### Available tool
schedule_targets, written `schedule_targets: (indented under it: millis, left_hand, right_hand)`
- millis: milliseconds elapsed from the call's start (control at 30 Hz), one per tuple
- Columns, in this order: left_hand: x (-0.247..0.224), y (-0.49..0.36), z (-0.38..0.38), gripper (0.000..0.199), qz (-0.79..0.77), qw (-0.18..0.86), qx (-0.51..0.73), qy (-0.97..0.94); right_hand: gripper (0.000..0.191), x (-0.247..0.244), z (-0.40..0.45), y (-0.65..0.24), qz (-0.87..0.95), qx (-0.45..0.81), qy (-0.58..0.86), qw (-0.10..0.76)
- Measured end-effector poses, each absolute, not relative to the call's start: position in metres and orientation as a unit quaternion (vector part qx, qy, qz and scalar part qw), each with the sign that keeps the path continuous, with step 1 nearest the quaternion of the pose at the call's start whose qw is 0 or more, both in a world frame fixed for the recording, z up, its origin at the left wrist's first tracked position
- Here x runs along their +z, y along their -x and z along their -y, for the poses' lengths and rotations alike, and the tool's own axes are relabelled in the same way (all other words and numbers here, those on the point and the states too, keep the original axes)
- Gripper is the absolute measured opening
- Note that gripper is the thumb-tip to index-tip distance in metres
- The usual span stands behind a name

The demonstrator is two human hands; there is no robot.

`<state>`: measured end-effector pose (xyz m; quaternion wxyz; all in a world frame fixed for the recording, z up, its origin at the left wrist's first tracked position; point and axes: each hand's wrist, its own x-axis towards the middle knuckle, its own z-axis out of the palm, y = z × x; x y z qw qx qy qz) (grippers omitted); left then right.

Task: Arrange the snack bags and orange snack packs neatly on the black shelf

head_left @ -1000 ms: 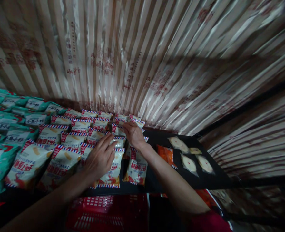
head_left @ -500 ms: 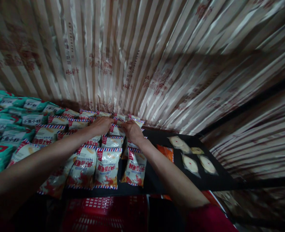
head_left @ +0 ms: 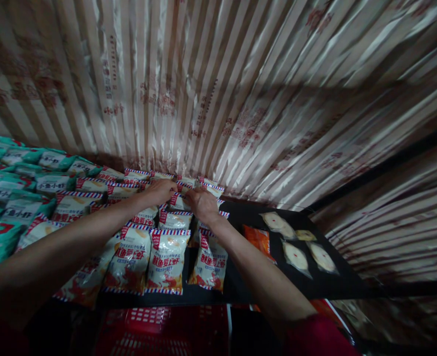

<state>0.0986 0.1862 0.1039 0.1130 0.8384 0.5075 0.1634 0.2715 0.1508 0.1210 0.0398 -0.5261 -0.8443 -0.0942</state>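
Note:
In the head view, my left hand and my right hand reach into the back rows of white snack bags with red and blue striped edges. Between them stands one such snack bag, its top edge pinched by the bent fingers of both hands. Part of each set of fingertips is hidden. Below my hands, another white snack bag leans in the column, with a front-row snack bag nearer to me. A separate snack bag stands under my right wrist.
Teal snack bags fill the left side. To the right, an orange packet and several pale flat packets lie on the black shelf. A red basket sits below its front edge. Striped sheeting hangs behind.
The view has shifted slightly, so everything appears a little to the right and lower. Both hands stay at the same snack bag, with only a small shift of the fingers.

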Motion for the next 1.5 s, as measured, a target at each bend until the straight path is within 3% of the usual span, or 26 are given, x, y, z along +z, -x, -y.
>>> schedule_targets:
  millis: [1000, 1233, 1500]
  left_hand:
    - [0.106, -0.080, -0.188, 0.028, -0.506, 0.081, 0.122, -0.850]
    - [0.118, -0.081, -0.196, 0.024, -0.493, 0.071, 0.123, -0.858]
    - [0.116, -0.103, -0.219, 0.023, -0.497, 0.066, 0.130, -0.855]
  right_hand:
    - [0.023, 0.113, -0.158, -0.249, 0.842, -0.054, 0.536, 0.036]
    - [0.029, 0.123, -0.174, -0.272, 0.842, -0.059, 0.530, 0.075]
    - [0.031, 0.129, -0.204, -0.285, 0.841, -0.087, 0.534, -0.004]
